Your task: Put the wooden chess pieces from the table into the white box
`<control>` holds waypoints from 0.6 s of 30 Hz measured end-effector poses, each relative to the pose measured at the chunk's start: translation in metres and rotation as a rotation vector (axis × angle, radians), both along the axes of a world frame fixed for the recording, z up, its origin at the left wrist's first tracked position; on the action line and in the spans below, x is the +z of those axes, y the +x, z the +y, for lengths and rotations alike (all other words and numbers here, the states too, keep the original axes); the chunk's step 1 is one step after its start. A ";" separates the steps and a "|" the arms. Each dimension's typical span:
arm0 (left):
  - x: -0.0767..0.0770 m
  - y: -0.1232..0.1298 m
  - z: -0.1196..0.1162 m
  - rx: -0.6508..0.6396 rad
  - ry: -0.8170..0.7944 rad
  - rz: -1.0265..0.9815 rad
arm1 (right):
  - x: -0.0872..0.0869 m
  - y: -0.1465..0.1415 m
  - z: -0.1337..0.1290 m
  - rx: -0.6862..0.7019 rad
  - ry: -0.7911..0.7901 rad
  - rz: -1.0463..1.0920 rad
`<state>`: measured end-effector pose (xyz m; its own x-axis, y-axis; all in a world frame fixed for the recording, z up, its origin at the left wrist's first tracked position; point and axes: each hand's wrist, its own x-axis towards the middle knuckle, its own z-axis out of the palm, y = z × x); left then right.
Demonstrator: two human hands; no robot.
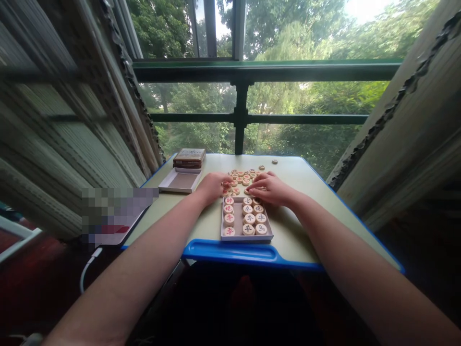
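Observation:
A shallow open box [239, 226] near the front of the table holds round wooden Chinese chess pieces. Red-marked pieces [229, 219] form a column along its left side, and black-marked pieces [248, 218] fill two columns on the right. Bare box floor shows between them. Behind the box lies a loose group of pieces [240, 180]. At that group's left edge, my left hand [212, 186] is closed with its fingertips on a red-marked piece. Over the box's far right corner, my right hand [269, 187] curls its fingers on a piece [247, 191] whose marking is hidden.
An empty box lid [180, 180] and a brown box [189, 157] stand at the table's back left. Two stray pieces, one of them [274, 162] near the far edge, lie apart. A blurred-out device [118, 221] with a white cable overhangs the left edge. A blue trough [230, 251] lines the front.

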<state>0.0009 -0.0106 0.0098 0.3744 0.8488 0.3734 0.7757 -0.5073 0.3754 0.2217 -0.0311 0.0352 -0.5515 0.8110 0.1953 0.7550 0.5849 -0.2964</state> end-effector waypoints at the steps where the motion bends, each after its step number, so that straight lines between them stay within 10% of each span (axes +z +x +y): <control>1: 0.000 -0.001 0.000 0.009 0.001 -0.002 | -0.001 0.001 0.001 -0.010 0.020 -0.006; 11: -0.002 0.003 0.003 0.034 0.109 -0.041 | -0.008 0.014 0.016 -0.228 0.114 -0.118; 18: -0.009 0.005 0.009 -0.080 -0.039 -0.011 | -0.014 0.007 0.021 -0.018 0.114 -0.058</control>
